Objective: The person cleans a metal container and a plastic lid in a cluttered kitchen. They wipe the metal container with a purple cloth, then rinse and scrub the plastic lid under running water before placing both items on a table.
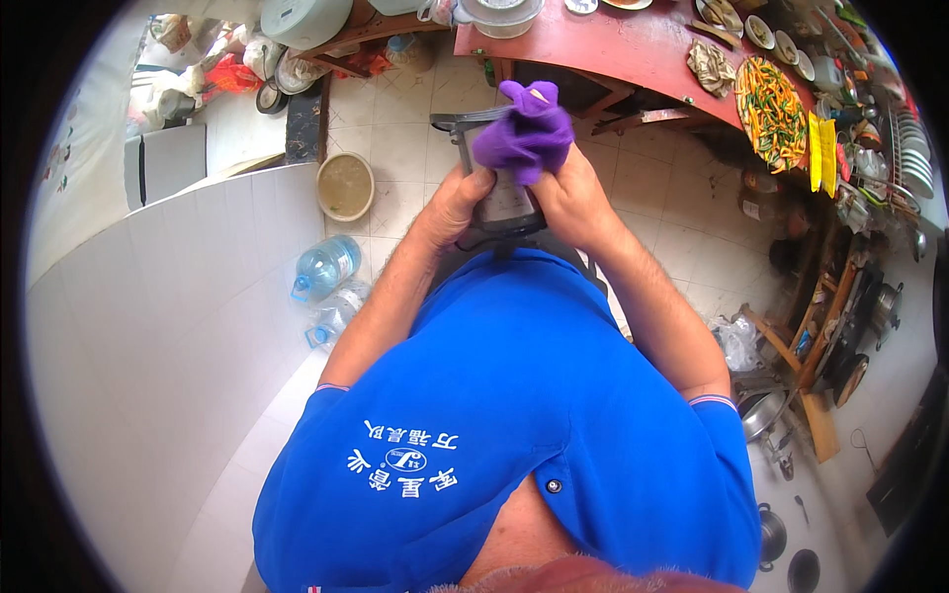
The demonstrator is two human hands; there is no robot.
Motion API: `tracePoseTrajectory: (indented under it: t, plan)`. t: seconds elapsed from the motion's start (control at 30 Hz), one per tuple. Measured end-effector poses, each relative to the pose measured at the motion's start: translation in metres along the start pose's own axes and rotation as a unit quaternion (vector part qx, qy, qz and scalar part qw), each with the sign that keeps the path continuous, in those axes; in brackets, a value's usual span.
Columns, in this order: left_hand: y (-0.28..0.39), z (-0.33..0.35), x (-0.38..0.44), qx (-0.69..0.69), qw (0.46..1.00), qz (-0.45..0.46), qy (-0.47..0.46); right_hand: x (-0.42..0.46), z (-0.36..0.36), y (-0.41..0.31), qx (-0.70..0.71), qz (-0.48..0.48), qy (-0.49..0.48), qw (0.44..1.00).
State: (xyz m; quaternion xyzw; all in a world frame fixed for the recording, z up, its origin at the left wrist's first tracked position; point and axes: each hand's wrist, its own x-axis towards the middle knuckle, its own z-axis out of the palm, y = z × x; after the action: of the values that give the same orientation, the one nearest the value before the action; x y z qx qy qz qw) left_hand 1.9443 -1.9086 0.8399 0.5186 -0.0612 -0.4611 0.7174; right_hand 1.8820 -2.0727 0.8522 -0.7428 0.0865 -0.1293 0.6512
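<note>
In front of my chest is a silver metal vessel with black trim [504, 201], possibly an electric kettle, tilted slightly. My left hand [456, 204] grips its left side, thumb on the metal wall. A purple cloth [523, 133] is bunched over the vessel's upper right part, slightly blurred. My right hand [572, 194] presses this cloth against the vessel; most of its fingers are hidden under the folds. A dark cord or handle [474, 241] shows below the vessel's base.
A red table [578, 37] spans the far side, bearing a tray of cut orange and green vegetables [771, 115]. A bucket of cloudy water [345, 187] and large plastic bottles [326, 267] stand on the floor at left. A wooden rack with pans [838, 319] is at right.
</note>
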Motion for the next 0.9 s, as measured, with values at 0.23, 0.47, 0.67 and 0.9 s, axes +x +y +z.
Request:
tracePoseTrajectory:
  t: [0.23, 0.47, 0.67, 0.9]
  plan:
    - [0.0, -0.008, 0.003, -0.092, 0.995, -0.04, -0.004, 0.028, -0.013, 0.026, 0.176, 0.283, -0.04, 0.942]
    - [-0.009, -0.028, 0.038, -0.026, 0.998, 0.044, 0.028, 0.023, 0.001, -0.015, -0.101, 0.058, -0.085, 0.99]
    - [-0.014, -0.034, 0.051, 0.091, 0.986, 0.138, -0.012, 0.016, 0.029, -0.021, -0.298, -0.018, -0.034, 0.954]
    - [0.007, -0.036, 0.043, 0.196, 0.97, 0.106, 0.094, 0.031, 0.038, 0.007, 0.049, 0.094, 0.154, 0.982]
